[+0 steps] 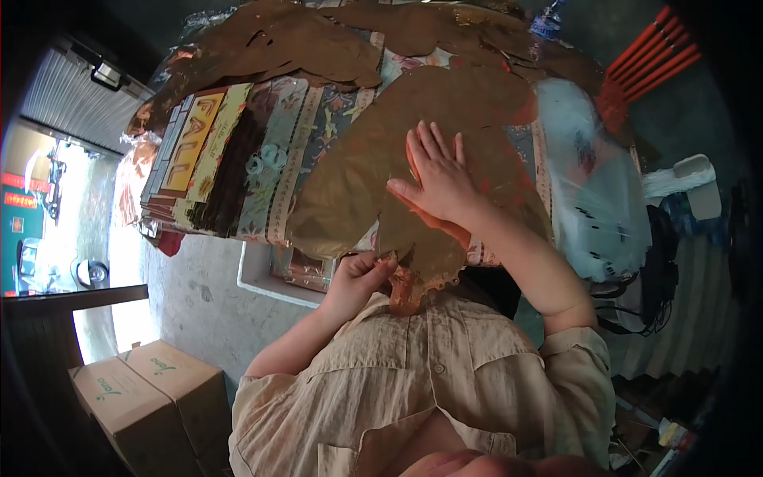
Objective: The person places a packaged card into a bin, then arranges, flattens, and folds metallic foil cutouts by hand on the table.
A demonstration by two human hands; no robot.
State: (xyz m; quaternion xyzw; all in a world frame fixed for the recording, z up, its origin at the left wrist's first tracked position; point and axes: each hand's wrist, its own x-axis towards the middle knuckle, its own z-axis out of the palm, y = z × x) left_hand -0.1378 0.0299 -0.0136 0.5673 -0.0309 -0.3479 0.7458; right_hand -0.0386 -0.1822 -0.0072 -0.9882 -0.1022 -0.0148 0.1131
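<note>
- At your far left, cardboard boxes (155, 389) with green lettering stand on the grey floor (191, 278).
- Next, a stack of printed packs (195, 151) with large letters sits at the left side of the worktop (270, 171), which has a floral covering.
- Behind, more brown pieces (294, 48) lie spread along the far side.
- Your left hand (359, 280) is at the near edge, its grip pinching the ragged edge of the brown sheet between thumb and fingers.
- That large brown sheet (366, 167) lies across the middle of the worktop, its torn, shiny near end hanging against your shirt (437, 374).
- Your right hand (439, 183) rests on the sheet, palm down with fingers spread, its grip released.
- To the right are clear plastic bags (592, 191), with a bottle (547, 24) beyond.
- At far right are orange prongs (653, 60).
</note>
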